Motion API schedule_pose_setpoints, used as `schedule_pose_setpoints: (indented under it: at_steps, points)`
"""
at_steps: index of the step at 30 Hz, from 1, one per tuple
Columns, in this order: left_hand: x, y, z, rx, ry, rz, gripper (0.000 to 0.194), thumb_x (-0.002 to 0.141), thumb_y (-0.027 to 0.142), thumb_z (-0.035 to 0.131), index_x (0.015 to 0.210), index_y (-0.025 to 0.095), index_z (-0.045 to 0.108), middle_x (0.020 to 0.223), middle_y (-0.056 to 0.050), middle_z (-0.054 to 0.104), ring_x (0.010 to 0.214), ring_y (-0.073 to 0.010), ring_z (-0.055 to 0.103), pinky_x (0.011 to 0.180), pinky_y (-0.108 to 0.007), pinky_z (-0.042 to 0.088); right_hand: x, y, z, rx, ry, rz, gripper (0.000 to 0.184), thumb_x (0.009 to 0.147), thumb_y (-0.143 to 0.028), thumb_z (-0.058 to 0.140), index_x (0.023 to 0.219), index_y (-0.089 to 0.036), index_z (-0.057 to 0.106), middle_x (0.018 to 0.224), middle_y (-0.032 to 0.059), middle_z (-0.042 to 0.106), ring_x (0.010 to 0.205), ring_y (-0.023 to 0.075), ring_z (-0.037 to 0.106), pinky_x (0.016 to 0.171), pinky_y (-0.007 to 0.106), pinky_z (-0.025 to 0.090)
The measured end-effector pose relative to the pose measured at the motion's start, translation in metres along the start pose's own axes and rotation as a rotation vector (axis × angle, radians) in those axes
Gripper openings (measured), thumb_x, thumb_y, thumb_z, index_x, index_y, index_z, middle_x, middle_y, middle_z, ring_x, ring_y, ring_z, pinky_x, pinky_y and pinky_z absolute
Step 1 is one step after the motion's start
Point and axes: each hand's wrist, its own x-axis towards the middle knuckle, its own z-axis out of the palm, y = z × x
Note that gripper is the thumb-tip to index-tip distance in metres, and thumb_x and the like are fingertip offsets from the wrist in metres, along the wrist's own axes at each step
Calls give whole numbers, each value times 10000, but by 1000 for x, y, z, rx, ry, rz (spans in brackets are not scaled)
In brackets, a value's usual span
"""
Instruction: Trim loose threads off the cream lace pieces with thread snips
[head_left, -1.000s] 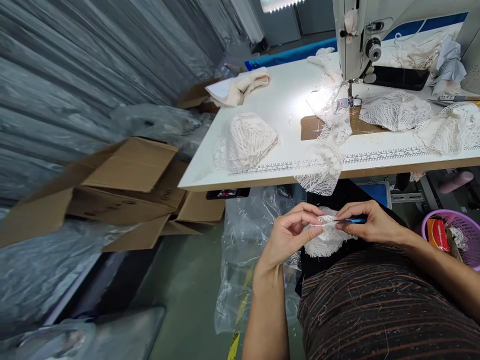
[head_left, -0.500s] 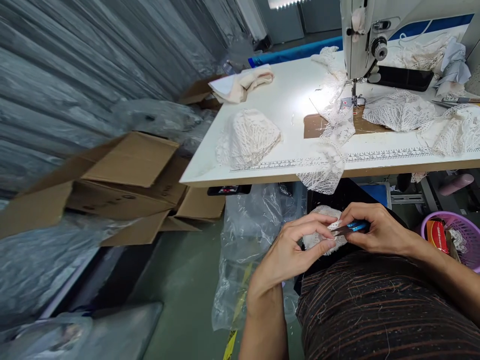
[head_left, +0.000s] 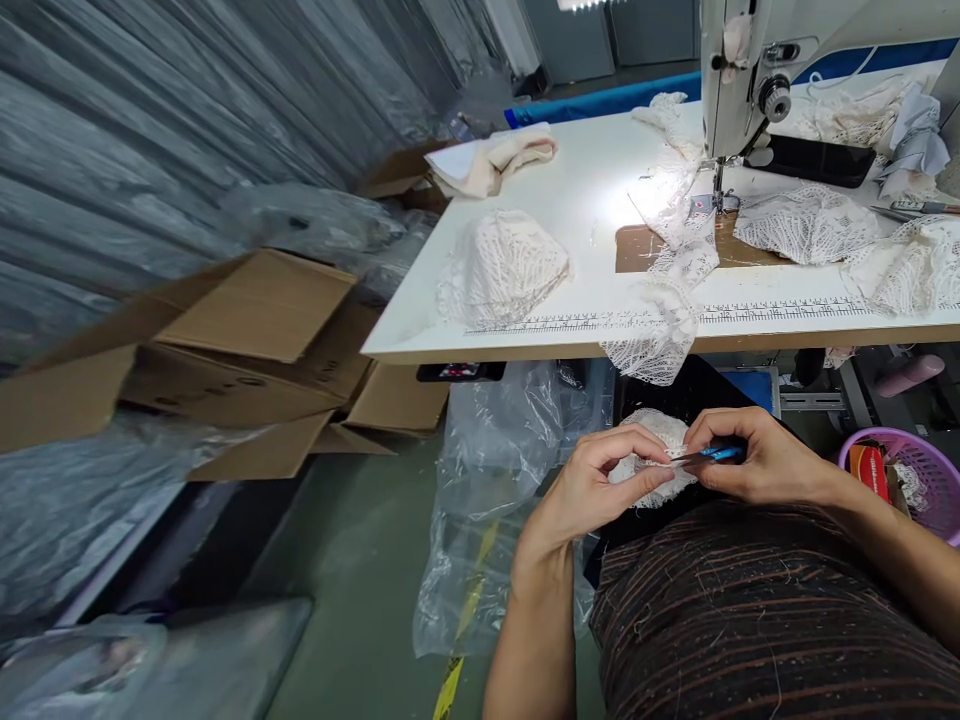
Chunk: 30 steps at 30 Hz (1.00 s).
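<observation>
**White lace piece [head_left: 660, 425] held over the lap, small snips [head_left: 720, 453] at its edge**

The white worktop [head_left: 409, 315] spans the upper right, with the sewing machine [head_left: 739, 90] standing on it. Towards its left end sits a pile of lace [head_left: 521, 268], and a lace strip [head_left: 660, 345] hangs over the front edge near the machine.

The lace piece is below that edge, over dark cloth, between the two hands. It looks feather-light and limp, likely to fold at a touch; its openwork could snag or tear near a blade. The firmest hold is probably a fingertip pinch at the edge, close to the tips of the snips, keeping that stretch flat.

The left hand [head_left: 604, 480] reaches in with its wrist bent, thumb below and fingers above, its grip pinching the lace. The right hand [head_left: 739, 455] comes from the opposite side, fingers curled round the blue handles of the snips, blades aimed at the left fingertips. Whether the blades are parted, I cannot tell.
</observation>
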Motion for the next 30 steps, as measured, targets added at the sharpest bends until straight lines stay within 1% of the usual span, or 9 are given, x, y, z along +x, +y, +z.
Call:
schedule_pose_setpoints:
  at_steps: [4, 7, 10, 13, 16, 19, 25, 27, 30]
  points:
    - [0, -1, 1, -41, 91, 9, 175, 840, 336, 733, 770, 177, 752, 777, -87, 744, 699, -184, 680, 637, -302, 541, 1, -1, 0, 21, -2, -34, 74, 784, -189, 620, 783, -172, 692, 783, 33, 693, 683, 144, 608, 644, 263, 483]
    - [-2, -3, 3, -90, 166, 30, 157, 834, 320, 741, 763, 181, 760, 788, -85, 759, 698, -182, 695, 624, -294, 554, 2, -1, 1, 63, 23, -45, 97, 806, -199, 624, 809, -169, 717, 804, 41, 716, 688, 143, 621, 655, 266, 496]
    - [-3, -5, 5, -110, 240, 67, 101, 799, 276, 777, 752, 189, 762, 769, -71, 767, 685, -179, 707, 619, -286, 557, 1, 1, 5, 101, 66, -6, 102, 809, -230, 644, 811, -165, 723, 766, 39, 705, 670, 144, 610, 623, 262, 493]
    - [-3, -8, 8, -122, 299, 95, 95, 778, 248, 793, 727, 186, 743, 745, -59, 767, 684, -176, 717, 627, -276, 560, 1, 3, 10, 132, 134, 52, 120, 793, -278, 672, 754, -167, 695, 693, 23, 660, 624, 136, 568, 561, 250, 466]
    - [-3, -12, 9, -146, 311, 74, 169, 772, 280, 797, 688, 174, 696, 728, -57, 758, 677, -170, 714, 628, -271, 563, 5, 4, 14, 188, 194, 105, 191, 762, -329, 697, 681, -167, 641, 632, -1, 602, 569, 110, 504, 522, 234, 426]
    - [-1, -17, 9, -174, 308, -8, 267, 751, 356, 809, 666, 168, 639, 732, -60, 749, 673, -162, 703, 619, -265, 559, 11, 6, 16, 257, 196, 166, 251, 710, -371, 738, 655, -166, 605, 602, -17, 572, 538, 92, 466, 497, 219, 395]
    - [2, -29, 6, -285, 290, -181, 400, 670, 390, 862, 887, 180, 601, 729, -23, 751, 620, -122, 686, 589, -211, 534, 23, 13, 16, 323, 211, 220, 379, 626, -476, 805, 643, -170, 582, 579, -43, 541, 517, 75, 434, 477, 208, 365]
    - [3, -33, 4, -303, 278, -208, 448, 660, 402, 866, 935, 182, 589, 737, -20, 753, 603, -118, 681, 571, -203, 524, 24, 15, 16, 327, 211, 223, 402, 619, -499, 810, 641, -173, 576, 558, -56, 518, 503, 71, 418, 474, 209, 361]
    - [5, -36, 3, -314, 273, -216, 478, 651, 423, 867, 950, 179, 585, 737, -20, 752, 602, -121, 685, 570, -208, 526, 25, 17, 16, 313, 204, 211, 394, 641, -500, 795, 651, -172, 578, 568, -52, 531, 508, 73, 430, 481, 212, 371]
